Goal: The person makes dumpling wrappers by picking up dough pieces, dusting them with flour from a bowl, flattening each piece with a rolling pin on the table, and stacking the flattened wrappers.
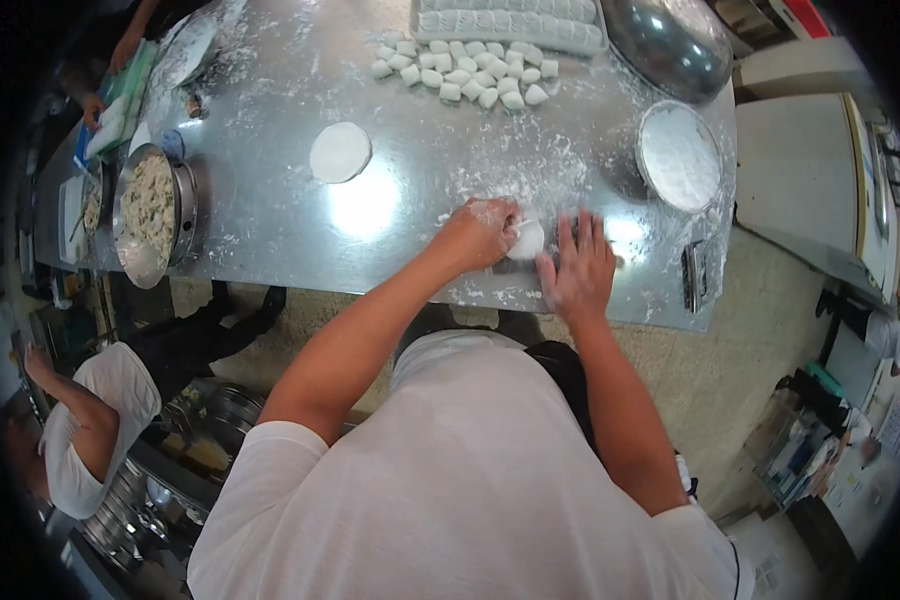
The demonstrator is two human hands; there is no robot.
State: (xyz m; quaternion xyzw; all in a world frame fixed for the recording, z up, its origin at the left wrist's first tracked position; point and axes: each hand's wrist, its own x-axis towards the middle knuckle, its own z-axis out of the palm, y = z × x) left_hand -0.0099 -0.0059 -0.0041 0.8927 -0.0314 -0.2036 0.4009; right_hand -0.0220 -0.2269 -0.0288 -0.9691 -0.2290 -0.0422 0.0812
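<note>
My left hand (480, 235) pinches the edge of a small white dough wrapper (527, 241) on the floured steel table. Just right of the wrapper, my right hand (582, 268) lies palm down, slightly blurred, with its fingers stretched forward. Something dark shows between and beside those fingers; what it is I cannot make out. A flat round dough wrapper (340, 153) rests by itself to the left. Beyond my hands sit several small cut dough pieces (470, 70), dusted with flour.
A tray of dumplings (510, 30) and a large metal bowl (670, 45) stand at the back. To the right are a round container of flour (678, 157) and a metal tool (694, 277). At left is a bowl of filling (148, 210). Other people are on the left.
</note>
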